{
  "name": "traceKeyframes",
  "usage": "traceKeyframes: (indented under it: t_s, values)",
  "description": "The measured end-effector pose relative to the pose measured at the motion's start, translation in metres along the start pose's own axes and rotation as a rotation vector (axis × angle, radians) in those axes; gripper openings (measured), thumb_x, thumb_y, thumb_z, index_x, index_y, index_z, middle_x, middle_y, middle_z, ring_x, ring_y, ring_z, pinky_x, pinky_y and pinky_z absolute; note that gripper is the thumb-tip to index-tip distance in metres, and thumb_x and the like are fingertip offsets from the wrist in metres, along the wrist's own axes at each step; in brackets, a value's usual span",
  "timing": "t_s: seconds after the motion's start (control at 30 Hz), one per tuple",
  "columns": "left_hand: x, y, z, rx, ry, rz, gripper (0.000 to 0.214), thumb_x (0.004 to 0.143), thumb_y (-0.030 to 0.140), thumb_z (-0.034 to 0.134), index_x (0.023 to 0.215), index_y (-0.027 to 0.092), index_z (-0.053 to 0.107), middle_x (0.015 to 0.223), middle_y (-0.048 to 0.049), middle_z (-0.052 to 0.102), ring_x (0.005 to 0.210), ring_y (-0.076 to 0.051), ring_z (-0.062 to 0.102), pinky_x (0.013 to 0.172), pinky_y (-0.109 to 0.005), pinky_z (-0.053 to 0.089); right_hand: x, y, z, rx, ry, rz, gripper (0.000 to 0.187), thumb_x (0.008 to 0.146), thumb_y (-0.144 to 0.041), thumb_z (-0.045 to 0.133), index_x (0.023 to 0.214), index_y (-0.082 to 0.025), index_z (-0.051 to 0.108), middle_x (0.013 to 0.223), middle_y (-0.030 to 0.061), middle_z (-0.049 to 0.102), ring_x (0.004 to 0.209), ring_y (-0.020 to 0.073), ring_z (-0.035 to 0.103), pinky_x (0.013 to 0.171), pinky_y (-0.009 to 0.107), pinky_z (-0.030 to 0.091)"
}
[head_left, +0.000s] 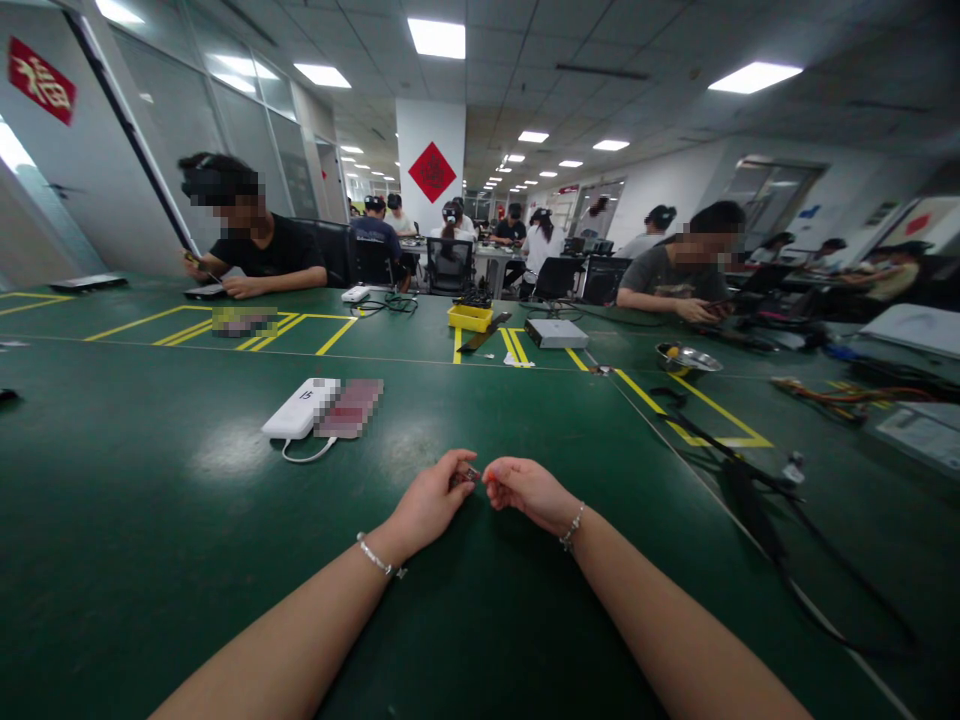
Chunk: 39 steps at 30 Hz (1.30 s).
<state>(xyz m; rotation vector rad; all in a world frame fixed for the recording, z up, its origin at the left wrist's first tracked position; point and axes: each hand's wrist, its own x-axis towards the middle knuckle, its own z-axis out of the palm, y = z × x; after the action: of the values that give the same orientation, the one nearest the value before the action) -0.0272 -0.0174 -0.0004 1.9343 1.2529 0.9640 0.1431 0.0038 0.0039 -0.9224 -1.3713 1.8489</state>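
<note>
Just above the green tabletop (420, 620), my two hands nearly meet at the middle of the view. My left hand (436, 498) pinches a small metallic piece (472, 474) between thumb and fingers; its exact kind is too small to make out. Opposite it, my right hand (529, 490) is closed with the fingertips round a tiny orange piece (490, 477), mostly covered by the fingers. A narrow gap separates the two sets of fingertips. Each wrist wears a bracelet.
Left of my hands lie a white power bank (298, 408) and a blurred-out flat object (352, 408), with a short white cable. Farther back are a yellow tray (470, 319), a grey box (556, 334) and a metal bowl (690, 358). Black cables (757, 500) run along the right. Other people sit beyond.
</note>
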Motion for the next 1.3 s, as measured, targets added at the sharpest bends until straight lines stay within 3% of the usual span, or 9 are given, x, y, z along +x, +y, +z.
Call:
traceKeyframes:
  t_s: [0.27,0.47,0.7,0.93,1.07,1.3]
  values:
    - [-0.001,0.006,-0.003,0.081,0.025,-0.005,0.020,0.063,0.017,0.056,0.082,0.019,0.049,0.074,0.0021,0.057,0.068,-0.011,0.053,0.062,-0.023,0.042,0.002,0.005,-0.004,0.041,0.041,-0.026,0.030,0.055,-0.020,0.067,0.082,-0.016,0.055,0.073,-0.0001,0.056,0.058,0.0062,0.051,0.061,0.023,0.040]
    - [0.000,0.008,-0.003,0.159,0.075,0.016,0.015,0.065,0.017,0.053,0.080,0.019,0.054,0.075,0.0008,0.055,0.070,-0.012,0.051,0.065,-0.025,0.041,0.004,0.006,0.005,-0.005,0.178,-0.068,0.026,0.054,-0.024,0.066,0.075,-0.016,0.053,0.068,-0.0014,0.057,0.058,0.0079,0.052,0.055,0.022,0.040]
    - [0.000,0.010,0.000,0.226,0.146,0.094,0.010,0.067,0.020,0.053,0.077,0.019,0.053,0.074,0.0004,0.053,0.070,-0.012,0.050,0.064,-0.024,0.040,0.005,0.005,0.021,-0.070,0.338,-0.151,0.022,0.051,-0.025,0.067,0.067,-0.015,0.057,0.064,0.0008,0.060,0.060,0.0107,0.054,0.062,0.026,0.041]
    - [-0.001,0.009,0.001,0.274,0.223,0.066,0.007,0.070,0.024,0.050,0.073,0.018,0.051,0.070,0.0005,0.051,0.066,-0.012,0.048,0.060,-0.024,0.038,0.004,0.006,0.033,-0.082,0.416,-0.171,0.027,0.056,-0.030,0.064,0.078,-0.014,0.064,0.079,0.0063,0.064,0.074,0.0162,0.056,0.072,0.031,0.041]
    - [-0.001,0.007,-0.001,0.276,0.290,0.006,0.007,0.070,0.024,0.049,0.071,0.018,0.050,0.070,0.0007,0.051,0.065,-0.012,0.049,0.060,-0.024,0.038,0.003,0.009,0.038,-0.129,0.359,-0.115,0.035,0.065,-0.035,0.055,0.094,-0.017,0.061,0.090,0.0066,0.062,0.081,0.0181,0.054,0.069,0.032,0.042]
    - [-0.002,0.009,-0.002,0.302,0.317,-0.046,0.008,0.070,0.026,0.048,0.070,0.018,0.051,0.069,0.0008,0.052,0.064,-0.012,0.049,0.058,-0.024,0.037,0.004,0.008,0.036,-0.210,0.268,-0.123,0.038,0.065,-0.027,0.055,0.101,-0.020,0.056,0.106,0.0045,0.056,0.088,0.0182,0.053,0.074,0.033,0.042]
